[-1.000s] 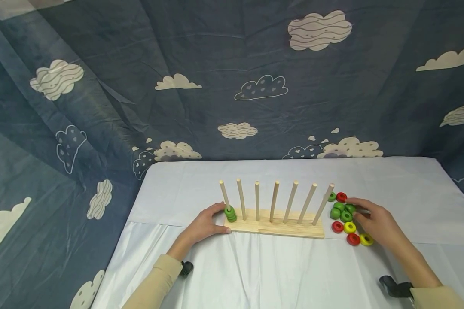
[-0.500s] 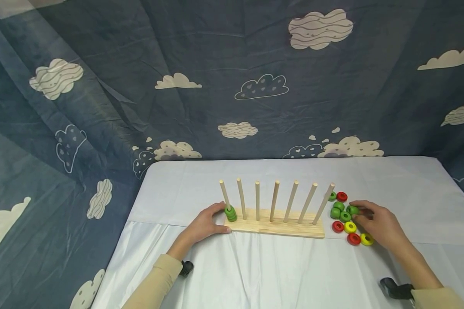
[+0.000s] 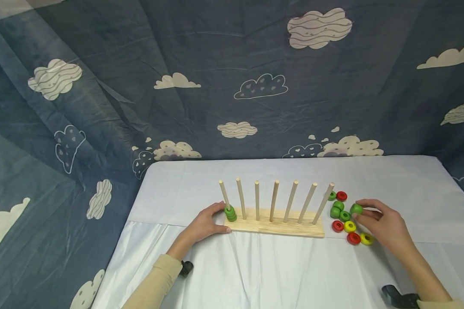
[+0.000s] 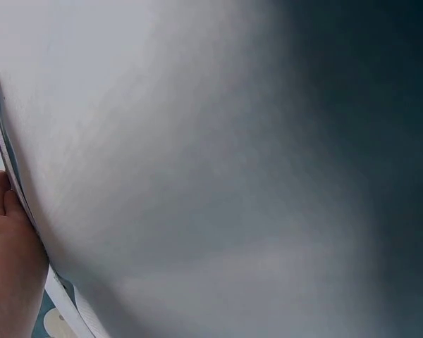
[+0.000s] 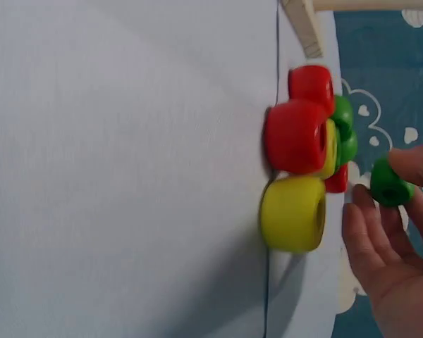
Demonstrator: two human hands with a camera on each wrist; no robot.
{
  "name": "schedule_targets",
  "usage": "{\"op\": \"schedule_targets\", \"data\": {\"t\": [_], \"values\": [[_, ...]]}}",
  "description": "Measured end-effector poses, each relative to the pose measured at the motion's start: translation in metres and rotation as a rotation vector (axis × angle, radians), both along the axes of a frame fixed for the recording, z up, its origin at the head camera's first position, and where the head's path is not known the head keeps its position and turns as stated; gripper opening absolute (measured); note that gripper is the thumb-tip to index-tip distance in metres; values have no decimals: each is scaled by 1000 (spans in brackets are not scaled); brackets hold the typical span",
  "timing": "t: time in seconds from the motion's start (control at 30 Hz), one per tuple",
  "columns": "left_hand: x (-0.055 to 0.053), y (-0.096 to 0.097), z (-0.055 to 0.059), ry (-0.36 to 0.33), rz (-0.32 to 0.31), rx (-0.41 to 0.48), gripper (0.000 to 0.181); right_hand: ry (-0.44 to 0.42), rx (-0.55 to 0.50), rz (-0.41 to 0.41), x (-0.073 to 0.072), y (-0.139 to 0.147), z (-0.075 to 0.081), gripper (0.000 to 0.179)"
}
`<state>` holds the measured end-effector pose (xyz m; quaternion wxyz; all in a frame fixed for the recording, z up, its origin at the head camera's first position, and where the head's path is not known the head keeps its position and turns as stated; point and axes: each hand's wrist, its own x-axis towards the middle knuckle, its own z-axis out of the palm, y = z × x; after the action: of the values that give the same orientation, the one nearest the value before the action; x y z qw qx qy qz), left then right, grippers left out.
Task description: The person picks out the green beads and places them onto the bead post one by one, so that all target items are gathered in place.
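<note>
My right hand (image 3: 386, 225) pinches a green wooden bead (image 3: 356, 209) between thumb and fingertips, just right of a cluster of beads. In the right wrist view the same green bead (image 5: 389, 189) shows its hole, held above the other fingers. My left hand (image 3: 202, 225) holds the left end of a wooden peg stand (image 3: 278, 229), thumb at its front edge and fingers behind. Several upright pegs rise from the stand. Stacked green beads (image 3: 230, 213) sit on the leftmost peg (image 3: 224, 194); the other pegs are bare. In the left wrist view white cloth mostly fills the picture.
Loose beads lie right of the stand: green (image 3: 335, 213), red (image 3: 353, 238) and yellow (image 3: 366, 239) ones. A white cloth (image 3: 286, 270) covers the table. Behind it hangs a dark blue curtain (image 3: 209, 111) with cloud prints.
My right hand has taken hold of a green bead from the cluster and drawn it a little to the right, away from the others. The left hand and the stand have stayed put.
</note>
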<state>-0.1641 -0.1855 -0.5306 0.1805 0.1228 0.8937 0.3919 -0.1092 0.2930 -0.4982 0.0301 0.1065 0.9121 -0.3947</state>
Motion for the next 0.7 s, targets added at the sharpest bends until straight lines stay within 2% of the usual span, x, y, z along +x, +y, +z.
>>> {"op": "schedule_targets", "data": {"t": [0.17, 0.43, 0.7], "values": [[0, 0, 0, 1, -1, 1, 85, 53, -63, -36, 4, -6, 9, 53], [-1, -1, 0, 7, -9, 16, 83, 197, -78, -43, 6, -17, 26, 48], [-1, -1, -1, 3, -7, 26, 83, 263, -88, -44, 1, -26, 44, 47]]}}
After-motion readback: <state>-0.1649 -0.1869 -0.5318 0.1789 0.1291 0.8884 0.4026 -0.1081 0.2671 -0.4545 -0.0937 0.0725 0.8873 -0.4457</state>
